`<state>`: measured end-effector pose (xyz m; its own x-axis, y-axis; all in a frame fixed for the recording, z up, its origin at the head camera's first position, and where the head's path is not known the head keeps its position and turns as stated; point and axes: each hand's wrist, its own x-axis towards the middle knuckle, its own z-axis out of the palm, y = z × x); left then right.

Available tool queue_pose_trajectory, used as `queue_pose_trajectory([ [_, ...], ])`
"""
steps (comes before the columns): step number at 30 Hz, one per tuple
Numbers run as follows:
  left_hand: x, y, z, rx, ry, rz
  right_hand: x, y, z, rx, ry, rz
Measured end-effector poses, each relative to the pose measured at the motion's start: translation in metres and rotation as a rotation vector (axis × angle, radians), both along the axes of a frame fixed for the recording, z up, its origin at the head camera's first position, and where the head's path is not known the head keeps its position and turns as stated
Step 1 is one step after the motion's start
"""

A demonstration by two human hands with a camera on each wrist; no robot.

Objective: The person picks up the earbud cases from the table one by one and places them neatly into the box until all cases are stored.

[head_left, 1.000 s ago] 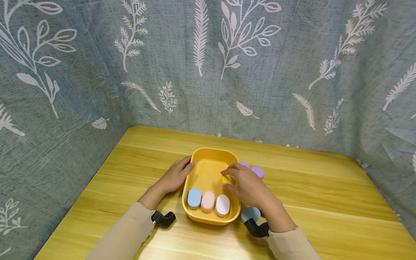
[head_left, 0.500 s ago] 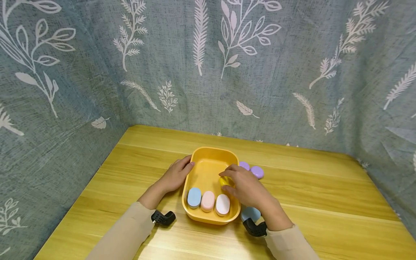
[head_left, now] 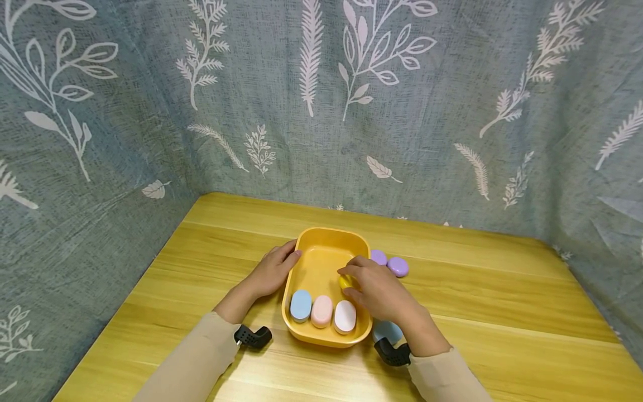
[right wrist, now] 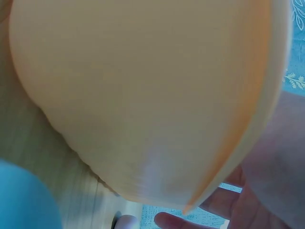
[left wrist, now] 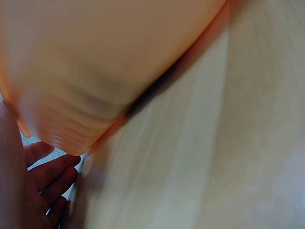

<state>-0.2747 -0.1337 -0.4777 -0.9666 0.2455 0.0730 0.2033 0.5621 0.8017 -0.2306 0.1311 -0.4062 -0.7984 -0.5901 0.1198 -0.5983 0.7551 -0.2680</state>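
Observation:
An orange-yellow oval-cornered tub (head_left: 320, 268) stands on the table. At its left side is my left hand (head_left: 271, 272), thumb over the rim and the other fingers along the outer wall; the left wrist view shows those fingers (left wrist: 55, 174) beyond the tub's end. Reaching over the right rim, my right hand (head_left: 380, 287) pinches a small glossy yellow piece (head_left: 345, 282) inside, partly hidden by the fingers. Along the tub's near end sit three rounded oblong pieces: light blue (head_left: 301, 306), pink (head_left: 321, 311) and white (head_left: 345, 317).
Two purple rounded pieces (head_left: 398, 267) lie beyond the right hand, outside the tub. A light blue piece (head_left: 388, 330) sits below the right wrist, also in the right wrist view. A patterned grey-blue curtain (head_left: 321, 139) closes off the wooden table (head_left: 502, 301) behind.
My right hand has shifted slightly left and inward with the yellow piece. A red thing by the right wrist is hidden now. My left hand and the tub hold still.

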Motion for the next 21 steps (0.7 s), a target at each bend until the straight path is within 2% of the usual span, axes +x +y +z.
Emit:
queue_pose_trajectory([
  [21, -0.0003, 0.0000, 0.0001, -0.008, -0.003, 0.006, -0.0027, -0.0019, -0.0061, 0.030, 0.036, 0.067],
])
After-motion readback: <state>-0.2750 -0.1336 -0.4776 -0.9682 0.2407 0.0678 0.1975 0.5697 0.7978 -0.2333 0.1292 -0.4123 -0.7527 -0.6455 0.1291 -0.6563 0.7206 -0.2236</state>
